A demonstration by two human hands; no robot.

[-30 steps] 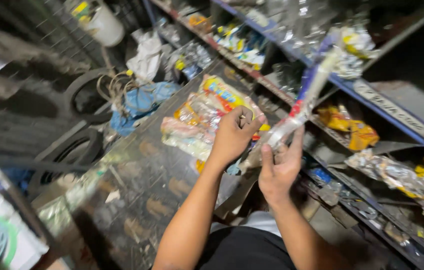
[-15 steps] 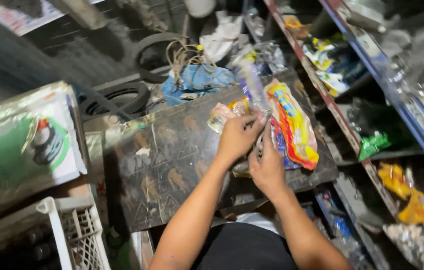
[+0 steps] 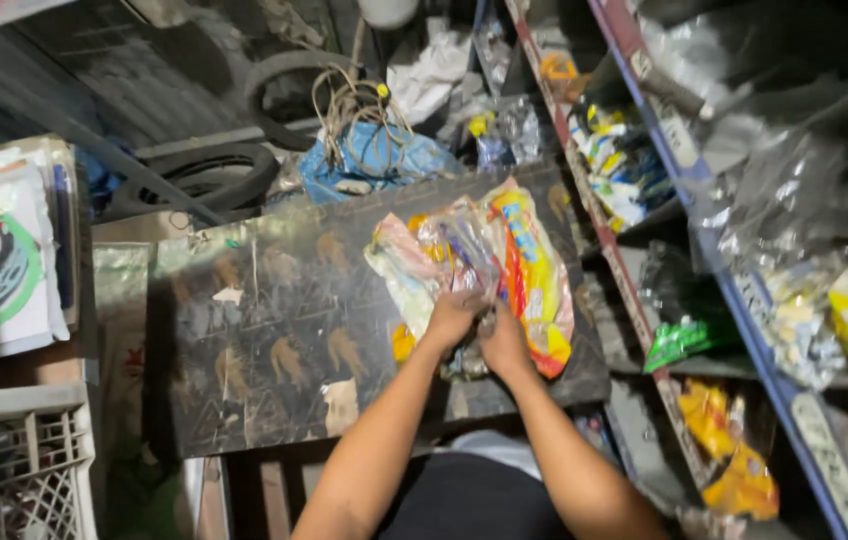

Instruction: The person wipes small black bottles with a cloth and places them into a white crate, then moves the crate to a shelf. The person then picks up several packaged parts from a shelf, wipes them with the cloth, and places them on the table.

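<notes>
Both your hands sit close together at the near edge of the plastic packets on the dark patterned surface [image 3: 274,340]. Your left hand [image 3: 451,318] is curled, its fingers clenched on the clear wrapper at the bottom of the pile of packets [image 3: 474,265]; your right hand [image 3: 504,340] lies just beside it, fingers bent down into the same crinkled plastic, though whether they pinch it or only press on it cannot be told.

As for progress, I judge the handling is in the middle: the packets lie gathered in one loose heap just beyond your fingertips, none set apart from it, so sorting or bundling looks not yet finished.

Counted: one heap, in which about three packets can be told apart, a pale pinkish one left of your fingers, a clear one above them, and a yellow and red packet [image 3: 536,275] to their right. Farther off lie one blue bag [image 3: 369,160] beyond the heap, two tyres [image 3: 209,175] up left, one white crate [image 3: 29,470] near left, and shelves [image 3: 704,230] to the right.
</notes>
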